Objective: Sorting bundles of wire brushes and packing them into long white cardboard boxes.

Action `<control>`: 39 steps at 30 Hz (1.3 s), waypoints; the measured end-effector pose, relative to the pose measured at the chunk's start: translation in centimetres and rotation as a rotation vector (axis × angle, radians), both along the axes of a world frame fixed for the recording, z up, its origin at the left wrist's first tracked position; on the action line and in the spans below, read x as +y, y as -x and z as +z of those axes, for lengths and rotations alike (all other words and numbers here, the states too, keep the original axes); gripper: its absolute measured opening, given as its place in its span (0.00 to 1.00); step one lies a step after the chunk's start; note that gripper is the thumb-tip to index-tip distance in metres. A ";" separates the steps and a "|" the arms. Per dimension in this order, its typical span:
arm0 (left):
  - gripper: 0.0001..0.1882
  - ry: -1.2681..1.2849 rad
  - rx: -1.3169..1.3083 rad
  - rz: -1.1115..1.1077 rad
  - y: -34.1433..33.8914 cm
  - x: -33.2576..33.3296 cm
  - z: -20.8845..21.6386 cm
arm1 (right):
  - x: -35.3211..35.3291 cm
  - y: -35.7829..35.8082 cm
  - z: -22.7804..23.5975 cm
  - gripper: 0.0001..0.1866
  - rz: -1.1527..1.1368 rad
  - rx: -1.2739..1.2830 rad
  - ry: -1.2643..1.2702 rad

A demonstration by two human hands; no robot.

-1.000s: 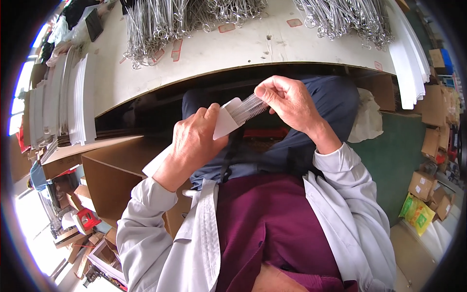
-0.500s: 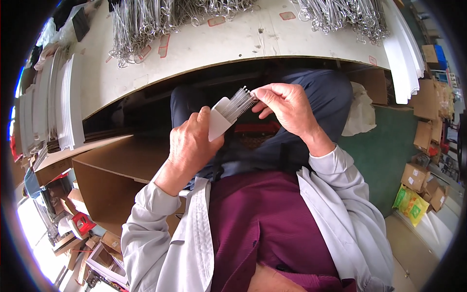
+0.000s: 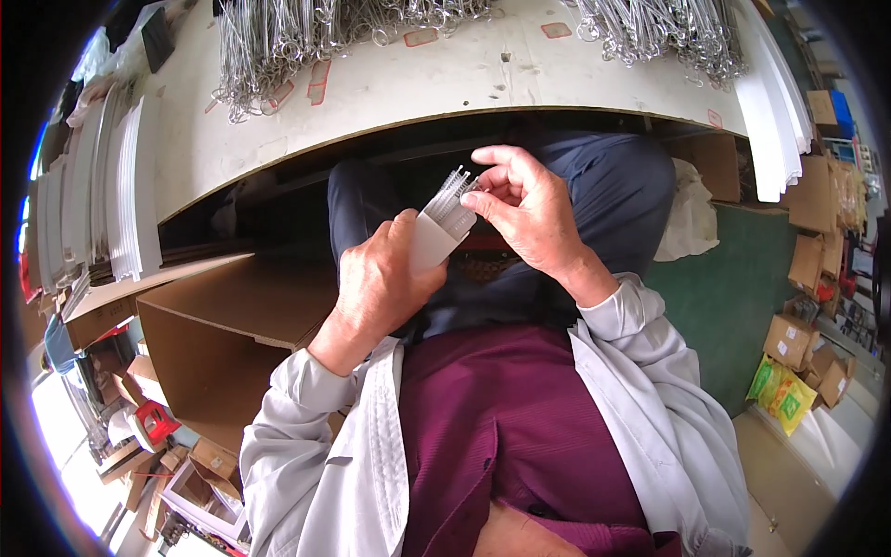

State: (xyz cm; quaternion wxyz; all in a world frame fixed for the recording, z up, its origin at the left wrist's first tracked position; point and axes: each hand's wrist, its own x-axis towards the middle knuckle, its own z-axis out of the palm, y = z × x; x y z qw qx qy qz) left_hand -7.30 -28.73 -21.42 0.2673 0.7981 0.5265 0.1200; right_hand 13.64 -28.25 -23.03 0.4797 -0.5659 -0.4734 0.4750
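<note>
My left hand (image 3: 385, 283) is closed around a narrow white box (image 3: 432, 243), held tilted above my lap. A bunch of thin wire brushes (image 3: 448, 197) with pale bristles sticks out of its upper end. My right hand (image 3: 531, 215) is at that end, its thumb against the brushes beside the box opening. The index finger is raised apart, while the other fingers curl in near the thumb and partly hide the brush ends. How deep the brushes sit in the box is hidden.
Ahead, a white worktable (image 3: 371, 97) carries piles of looped metal wire pieces (image 3: 306, 42) (image 3: 664, 37). White folded strips are stacked left (image 3: 130, 195) and right (image 3: 770, 111). An open cardboard box (image 3: 232, 325) stands at my left, and a whitish bag (image 3: 687, 212) lies right of my knee.
The white box and my left hand have shifted slightly right. My right thumb has come down closer to the box opening, and the index finger has lifted away from it.
</note>
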 end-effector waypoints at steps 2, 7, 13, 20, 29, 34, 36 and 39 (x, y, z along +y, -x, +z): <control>0.27 -0.026 -0.030 0.011 -0.2 -0.1 0.0 | -0.1 0.3 0.1 0.08 0.086 -0.104 -0.071; 0.25 -0.110 -0.075 -0.012 -0.4 0.0 -0.6 | -0.9 1.4 -0.5 0.07 0.143 -0.237 -0.233; 0.29 -0.053 -0.108 0.015 -0.2 -0.3 -1.4 | -2.3 2.2 -1.5 0.13 0.216 -0.367 -0.393; 0.38 0.025 -0.237 0.083 -0.2 -0.3 -1.3 | -2.7 0.3 -0.6 0.10 0.276 -0.067 -0.088; 0.37 0.189 -0.371 0.093 -0.5 -0.1 -1.3 | -3.1 1.4 -0.9 0.11 0.134 0.250 0.099; 0.33 0.184 -0.377 0.057 -0.8 -0.6 -2.3 | -3.2 1.9 -1.2 0.10 0.086 0.068 0.102; 0.34 0.157 -0.349 0.045 -0.9 -0.7 -2.1 | -3.3 1.7 -1.3 0.07 0.119 -0.226 -0.051; 0.35 0.149 -0.366 0.113 -1.2 -0.9 -2.4 | -3.2 2.0 -0.8 0.10 0.154 -0.468 -0.350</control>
